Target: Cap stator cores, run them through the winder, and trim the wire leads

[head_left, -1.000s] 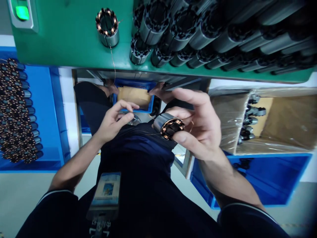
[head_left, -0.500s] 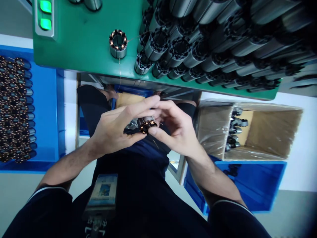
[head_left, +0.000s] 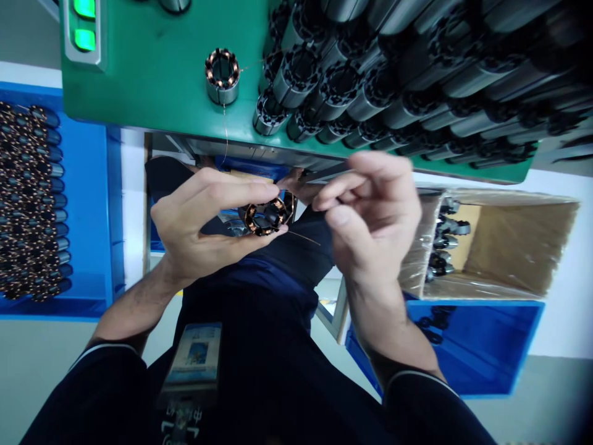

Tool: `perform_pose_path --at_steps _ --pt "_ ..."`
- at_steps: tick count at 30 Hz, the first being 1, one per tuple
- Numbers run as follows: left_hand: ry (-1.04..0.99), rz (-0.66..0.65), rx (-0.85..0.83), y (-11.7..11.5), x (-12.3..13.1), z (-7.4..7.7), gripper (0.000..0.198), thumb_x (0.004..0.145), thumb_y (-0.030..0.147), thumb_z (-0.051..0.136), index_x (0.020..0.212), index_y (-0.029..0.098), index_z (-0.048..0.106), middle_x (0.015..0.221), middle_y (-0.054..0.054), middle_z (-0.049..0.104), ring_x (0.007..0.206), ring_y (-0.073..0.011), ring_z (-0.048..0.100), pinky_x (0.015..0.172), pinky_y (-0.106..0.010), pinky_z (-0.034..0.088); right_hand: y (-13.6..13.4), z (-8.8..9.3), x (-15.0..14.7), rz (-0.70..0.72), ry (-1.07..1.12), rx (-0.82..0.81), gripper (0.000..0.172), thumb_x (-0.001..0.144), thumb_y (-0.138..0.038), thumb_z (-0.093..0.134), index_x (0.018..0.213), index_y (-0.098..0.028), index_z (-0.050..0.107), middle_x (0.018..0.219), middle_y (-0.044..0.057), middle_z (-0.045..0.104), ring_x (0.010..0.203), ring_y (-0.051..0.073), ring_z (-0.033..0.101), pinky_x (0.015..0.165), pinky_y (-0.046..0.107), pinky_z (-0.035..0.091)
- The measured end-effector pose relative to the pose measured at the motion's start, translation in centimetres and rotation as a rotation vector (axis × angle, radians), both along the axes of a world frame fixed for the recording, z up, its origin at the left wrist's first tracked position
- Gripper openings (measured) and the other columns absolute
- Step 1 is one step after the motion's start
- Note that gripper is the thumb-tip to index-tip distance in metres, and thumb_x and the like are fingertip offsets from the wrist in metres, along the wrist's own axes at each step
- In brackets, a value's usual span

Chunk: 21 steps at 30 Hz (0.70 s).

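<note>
My left hand (head_left: 208, 216) grips a copper-wound stator (head_left: 266, 216) between thumb and fingers, its ring opening turned up toward me. A thin loose wire (head_left: 303, 237) sticks out from it to the right. To the right, my right hand (head_left: 375, 210) is raised apart from the stator, fingers curled and thumb near the fingertips; whether it pinches anything is too blurred to tell. Another wound stator (head_left: 222, 77) stands upright on the green table (head_left: 152, 80), with a wire hanging over the front edge.
Many unwound cores (head_left: 340, 86) crowd the table's right part. A blue bin (head_left: 88, 216) of wound stators lies left. On the right are a plastic-lined carton (head_left: 514, 247) and a blue bin (head_left: 482, 352) holding dark parts. Green-lit switches (head_left: 84, 39) sit at upper left.
My right hand has let go of the stator and moved right and up. The stator, still in my left hand, has shifted slightly left and up, showing more of its open ring.
</note>
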<state>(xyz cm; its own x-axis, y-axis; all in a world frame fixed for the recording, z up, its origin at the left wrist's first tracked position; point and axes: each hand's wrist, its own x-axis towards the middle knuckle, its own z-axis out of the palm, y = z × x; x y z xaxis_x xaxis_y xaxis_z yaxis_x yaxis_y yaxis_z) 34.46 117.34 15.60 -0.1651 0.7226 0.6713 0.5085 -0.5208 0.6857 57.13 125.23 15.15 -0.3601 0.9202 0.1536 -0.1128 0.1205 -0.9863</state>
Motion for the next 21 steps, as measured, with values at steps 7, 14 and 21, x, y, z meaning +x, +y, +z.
perform_pose_path --at_steps 7,14,21 --pt "-0.157 -0.149 -0.435 -1.6 1.1 2.0 0.033 0.108 0.049 0.096 0.141 0.045 0.088 0.141 0.003 0.091 0.131 -0.0288 0.090 0.115 -0.051 0.078 -0.9 2.7 -0.5 0.103 -0.133 -0.004 0.019 0.102 -0.048 0.102 0.117 -0.039 0.095 0.104 0.004 0.083 0.096 0.027 0.076 0.094 0.049 0.067" --pt "-0.215 -0.195 -0.750 0.6 2.6 4.1 0.051 0.106 0.076 0.089 0.136 0.033 0.087 0.135 -0.005 0.091 0.137 -0.0339 0.087 0.094 -0.047 0.082 0.8 1.7 0.4 -0.140 -0.088 -0.007 0.015 0.109 -0.047 0.093 0.100 -0.037 0.087 0.086 0.002 0.069 0.078 0.024 0.065 0.085 0.046 0.060" --pt "-0.163 -0.186 -0.740 0.1 4.2 4.1 0.062 0.108 0.080 0.084 0.140 0.027 0.081 0.142 -0.009 0.087 0.145 -0.0332 0.082 0.103 -0.046 0.080 -1.5 1.9 0.4 0.002 -0.211 0.146 0.022 0.100 -0.046 0.100 0.120 -0.041 0.093 0.101 0.005 0.082 0.093 0.030 0.075 0.092 0.054 0.066"
